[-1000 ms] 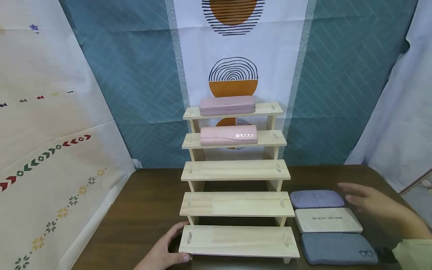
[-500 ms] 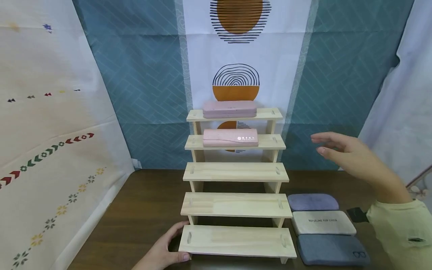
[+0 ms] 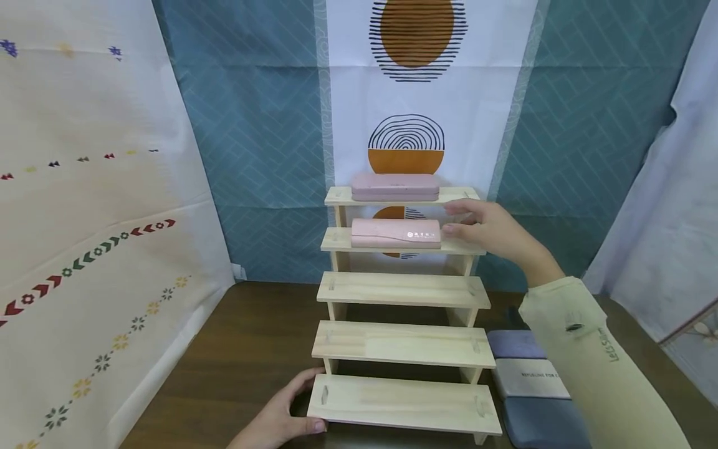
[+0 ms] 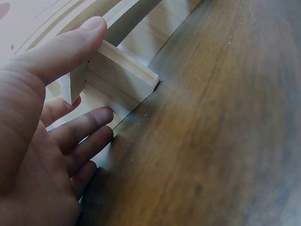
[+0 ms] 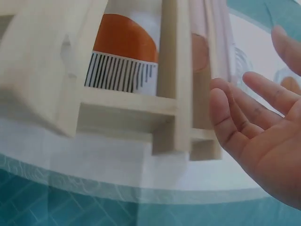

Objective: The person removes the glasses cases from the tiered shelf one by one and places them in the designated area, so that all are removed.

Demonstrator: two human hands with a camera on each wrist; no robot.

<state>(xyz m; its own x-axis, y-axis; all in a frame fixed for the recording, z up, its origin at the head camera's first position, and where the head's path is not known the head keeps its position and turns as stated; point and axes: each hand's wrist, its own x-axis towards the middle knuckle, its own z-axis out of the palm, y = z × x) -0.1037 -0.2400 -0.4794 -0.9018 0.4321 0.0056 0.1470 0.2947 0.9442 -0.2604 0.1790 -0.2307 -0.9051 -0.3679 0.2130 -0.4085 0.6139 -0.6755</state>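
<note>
A five-step wooden shelf [image 3: 401, 343] stands on a dark table [image 3: 247, 349]. One pink case [image 3: 395, 187] lies on its top step, and another pink case [image 3: 395, 232] with white print lies on the second. My right hand [image 3: 451, 216] is raised at the right end of the second-step case, fingers straight and spread [image 5: 254, 108]; I cannot tell whether they touch it. My left hand [image 3: 311, 399] rests at the left end of the lowest step. Its thumb [image 4: 70, 47] lies on the board and its fingers are loose beside the leg.
Three cases lie in a row on the table right of the shelf: a purple-grey case [image 3: 513, 343], a beige case [image 3: 530, 377] and a blue-grey case [image 3: 541, 424], partly behind my right sleeve. Printed cloth hangs at the left, back and right.
My right hand rose from above the cases on the table and moved left to the second step's pink case. The left hand stayed at the lowest step.
</note>
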